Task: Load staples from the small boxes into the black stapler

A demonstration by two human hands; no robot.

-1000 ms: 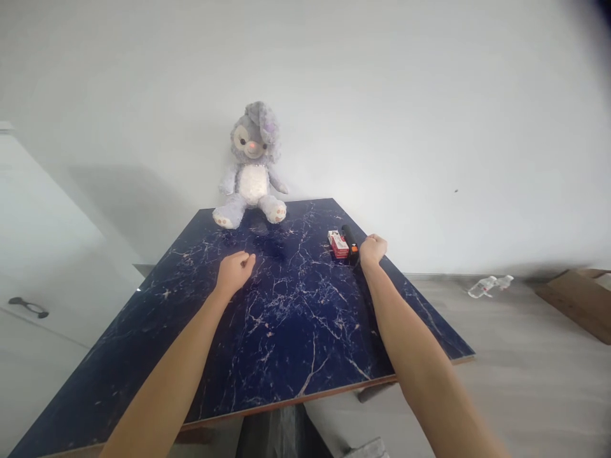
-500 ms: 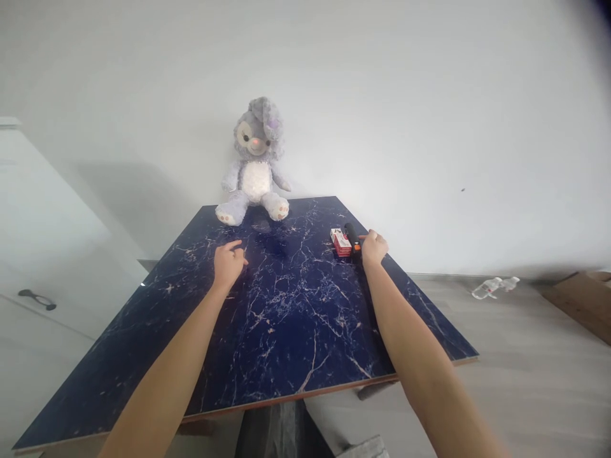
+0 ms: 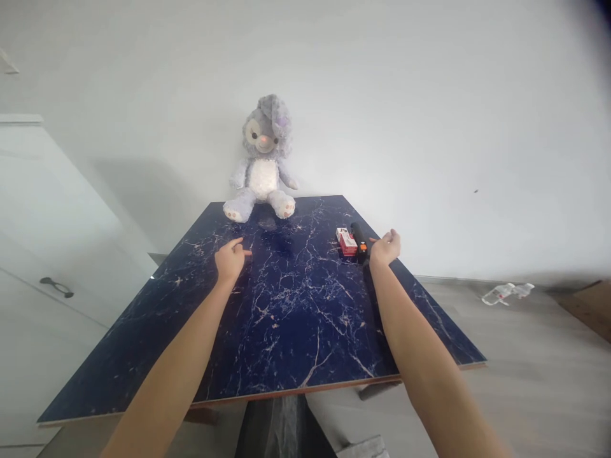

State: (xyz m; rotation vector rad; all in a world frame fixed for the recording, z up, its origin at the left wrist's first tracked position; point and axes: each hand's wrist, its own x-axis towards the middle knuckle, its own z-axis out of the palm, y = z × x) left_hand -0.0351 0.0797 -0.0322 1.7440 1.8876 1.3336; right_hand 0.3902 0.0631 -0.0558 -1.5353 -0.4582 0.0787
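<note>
My left hand is over the left middle of the dark blue marbled table, thumb and index finger apart and nothing between them. My right hand is by the table's right edge, turned partly palm up. Its fingers are loosely curled, with one digit stretched out to the left, and I see nothing held in it. Just left of that hand lies a long black object with an orange patch; its exact kind I cannot make out. Against its left side rests a small red and white box.
A grey plush rabbit sits at the table's back edge against the wall. To the left stands a white cabinet with a dark handle. Clear plastic bottles and a cardboard box are on the floor at the right.
The view has shifted slightly, so the scene sits a little farther right. My right hand has turned more palm up and moved slightly away from the black object. My left hand's fingers stay apart.
</note>
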